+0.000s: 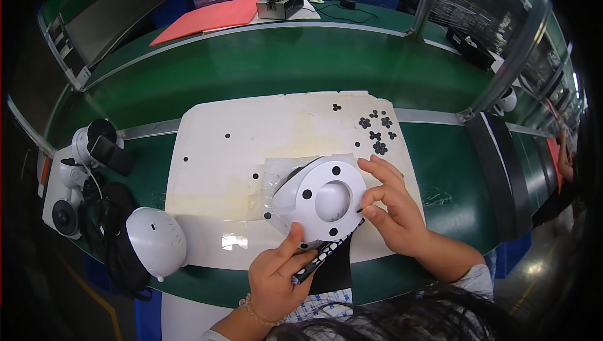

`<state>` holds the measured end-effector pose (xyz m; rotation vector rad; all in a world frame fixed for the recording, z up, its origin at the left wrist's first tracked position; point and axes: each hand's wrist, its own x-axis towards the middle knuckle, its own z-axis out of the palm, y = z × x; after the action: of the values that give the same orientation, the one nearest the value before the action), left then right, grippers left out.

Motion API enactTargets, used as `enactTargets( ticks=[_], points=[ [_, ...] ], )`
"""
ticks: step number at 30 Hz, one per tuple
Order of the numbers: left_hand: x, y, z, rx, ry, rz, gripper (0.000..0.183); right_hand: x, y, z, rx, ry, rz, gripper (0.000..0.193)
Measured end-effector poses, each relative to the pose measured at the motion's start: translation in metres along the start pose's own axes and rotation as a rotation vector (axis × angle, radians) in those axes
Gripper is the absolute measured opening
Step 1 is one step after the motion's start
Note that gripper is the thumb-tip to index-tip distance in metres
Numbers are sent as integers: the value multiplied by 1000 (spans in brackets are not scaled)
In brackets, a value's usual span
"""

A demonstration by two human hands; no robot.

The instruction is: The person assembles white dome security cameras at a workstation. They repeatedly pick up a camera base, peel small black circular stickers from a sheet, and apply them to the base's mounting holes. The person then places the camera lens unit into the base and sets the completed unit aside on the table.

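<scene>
A white plastic housing (315, 179) with a round opening lies tilted on a translucent wrapped pad in front of me. Black round pads (307, 194) sit spaced around its flat ring face. My left hand (276, 278) grips the lower left of the housing, one fingertip on the ring. Against the same hand lies a black strip with white round spots (323, 257), running under the housing's near edge. At the ring's right edge, my right hand (396, 215) is pinched, thumb to index finger, on what looks like a small black round pad, mostly covered by the fingertips.
Beneath the work is a cream board (213, 184). Small black discs (380, 148) cluster at its far right, with a few scattered singly. A white rounded housing (156, 243), black cables and white camera-like devices (66, 215) stand left. A metal box (281, 0) sits on the far shelf.
</scene>
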<state>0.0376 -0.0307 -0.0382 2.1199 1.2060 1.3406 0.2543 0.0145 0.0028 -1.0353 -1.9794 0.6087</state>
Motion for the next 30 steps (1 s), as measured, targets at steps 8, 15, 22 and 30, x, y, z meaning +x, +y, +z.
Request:
enactTargets(
  ticks=[8,15,22,30],
  points=[
    [1,1,0,32,5,5,18,-8,1,1,-300,76,-152,12],
    [2,3,1,34,-2,-2,18,-8,1,9,375,193,213,22],
    [-2,-3,-9,-47,-60,108,28,33,45,-22,929,-3,475,23],
    [-5,-9,-14,-153,-222,174,38,100,161,-62,-988,349,-88,23]
  ],
)
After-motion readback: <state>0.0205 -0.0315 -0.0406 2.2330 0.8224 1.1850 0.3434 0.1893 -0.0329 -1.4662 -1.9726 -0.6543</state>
